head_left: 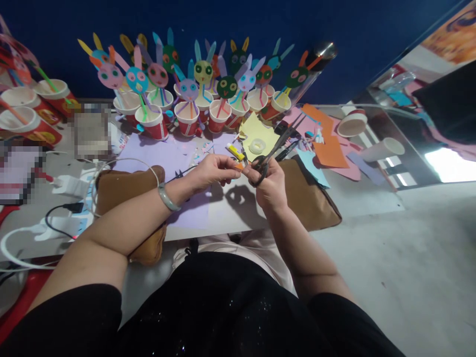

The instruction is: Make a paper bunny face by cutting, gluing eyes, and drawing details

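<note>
My left hand pinches a small orange piece of paper between thumb and fingertips. In my right hand are black-handled scissors, with their blades pointing up and away to the right. The thumb and finger of the right hand meet close to the orange piece; whether they touch it I cannot tell. Just beyond the hands lie a yellow glue stick and a roll of clear tape on a yellow paper sheet. Purple paper spreads beneath and left of my left hand.
Several red-and-white paper cups with paper rabbit heads on straws stand along the back wall. Brown pouches lie on both sides. A power strip with cables sits left; orange paper and a tipped cup lie right.
</note>
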Motion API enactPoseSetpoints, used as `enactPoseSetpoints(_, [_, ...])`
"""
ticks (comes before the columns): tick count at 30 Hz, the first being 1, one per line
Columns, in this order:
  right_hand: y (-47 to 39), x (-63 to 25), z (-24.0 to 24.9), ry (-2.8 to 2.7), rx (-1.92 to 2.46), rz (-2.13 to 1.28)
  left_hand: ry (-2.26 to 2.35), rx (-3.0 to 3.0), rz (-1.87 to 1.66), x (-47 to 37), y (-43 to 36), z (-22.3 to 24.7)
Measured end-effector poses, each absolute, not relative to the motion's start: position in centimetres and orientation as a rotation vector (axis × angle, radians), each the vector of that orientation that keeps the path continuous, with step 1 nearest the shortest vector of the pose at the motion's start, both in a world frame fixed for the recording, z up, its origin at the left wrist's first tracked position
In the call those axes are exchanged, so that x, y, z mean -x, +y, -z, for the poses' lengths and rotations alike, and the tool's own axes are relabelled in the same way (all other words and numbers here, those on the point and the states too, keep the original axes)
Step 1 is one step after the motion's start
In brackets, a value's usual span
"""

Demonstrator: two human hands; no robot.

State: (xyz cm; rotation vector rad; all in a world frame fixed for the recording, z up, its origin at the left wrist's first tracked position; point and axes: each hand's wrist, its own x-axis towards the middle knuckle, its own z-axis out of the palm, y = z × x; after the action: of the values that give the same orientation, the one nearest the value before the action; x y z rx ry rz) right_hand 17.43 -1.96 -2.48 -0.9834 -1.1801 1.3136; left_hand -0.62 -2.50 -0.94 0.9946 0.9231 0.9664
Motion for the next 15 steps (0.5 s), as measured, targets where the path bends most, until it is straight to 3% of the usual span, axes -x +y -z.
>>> enactPoseSetpoints(15, [-1.91,-17.58,2.37,-1.249,1.032,-1.262,0.911,-1.000,-0.971,0.67,-2.51,0.82])
